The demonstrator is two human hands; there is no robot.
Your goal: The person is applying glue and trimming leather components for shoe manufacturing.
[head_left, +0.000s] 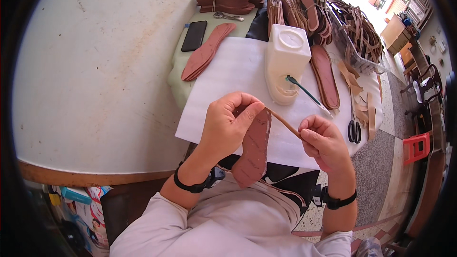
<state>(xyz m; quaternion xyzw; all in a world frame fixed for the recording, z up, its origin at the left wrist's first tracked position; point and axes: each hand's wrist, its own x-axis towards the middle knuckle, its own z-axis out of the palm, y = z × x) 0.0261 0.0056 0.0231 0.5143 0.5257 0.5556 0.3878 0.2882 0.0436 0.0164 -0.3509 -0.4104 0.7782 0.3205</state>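
Observation:
A narrow tan-brown strip (284, 123) is stretched between my two hands, slanting down to the right. My left hand (232, 120) pinches its upper end between thumb and forefinger. My right hand (325, 142) is closed on the lower end, its fingers curled. Just beneath the left hand, a reddish-brown shoe insole (254, 154) hangs with its narrower part toward my lap; the hand covers part of it. Whether the strip is joined to the insole I cannot tell. Beyond the hands stands a cut-open white plastic container (288, 52), with a dark green-handled brush (307, 93) leaning from its opening.
Stacked insoles (208, 52) lie beside a black phone (194, 36). Insole bundles (295, 12) and a clear crate of strips (364, 59) stand at the back. On the right are a brown-edged insole (325, 76), black-handled scissors (354, 131), and tan scraps (370, 114). A pale wall-like surface (95, 76) fills the left.

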